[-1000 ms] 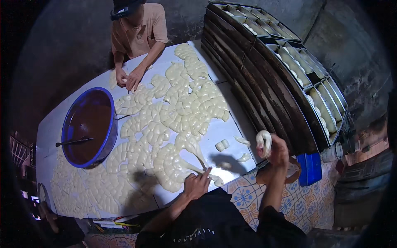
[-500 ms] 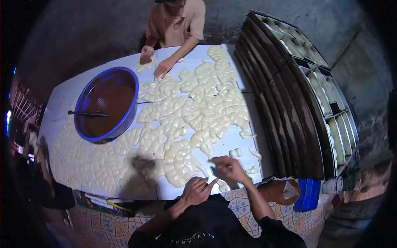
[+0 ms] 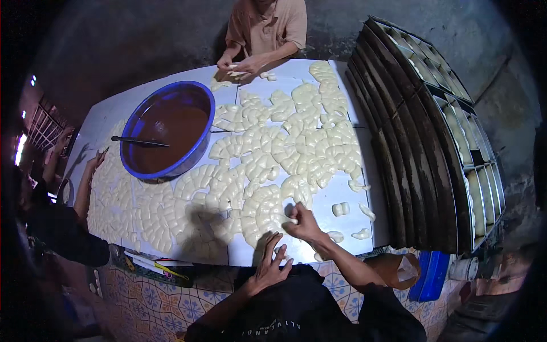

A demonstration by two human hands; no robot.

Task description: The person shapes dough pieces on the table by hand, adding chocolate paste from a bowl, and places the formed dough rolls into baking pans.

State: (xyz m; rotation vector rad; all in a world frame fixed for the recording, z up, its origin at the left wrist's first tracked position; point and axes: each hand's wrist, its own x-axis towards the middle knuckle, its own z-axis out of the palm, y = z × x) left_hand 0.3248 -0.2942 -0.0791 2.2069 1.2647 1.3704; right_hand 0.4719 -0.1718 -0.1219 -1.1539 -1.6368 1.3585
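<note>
Pale, soft dough pieces (image 3: 268, 142), pressed against each other, cover much of the white tabletop (image 3: 319, 199). My right hand (image 3: 303, 222) is closed at the near edge of the dough, its fingertips pinching a bit of it; the exact piece is mostly hidden by the fingers. Close by on its left, my left hand (image 3: 272, 267) is at the table's near edge with fingers apart, a small piece of dough beside the fingertips. To the right of my hands lie loose dough pieces (image 3: 341, 209) and a twisted strip (image 3: 367, 212).
A blue basin (image 3: 211, 117) of brown liquid with a dark-handled utensil (image 3: 139, 141) stands on the left. Tall stacked trays (image 3: 399, 137) rise at the right. Across the table a co-worker (image 3: 268, 34) handles dough; another person's arm (image 3: 85, 185) reaches in from the left.
My right hand has moved up to the dough's edge and closed. My left hand's fingers have spread. The co-worker opposite has drawn both hands together, and a hand at left has reached the table.
</note>
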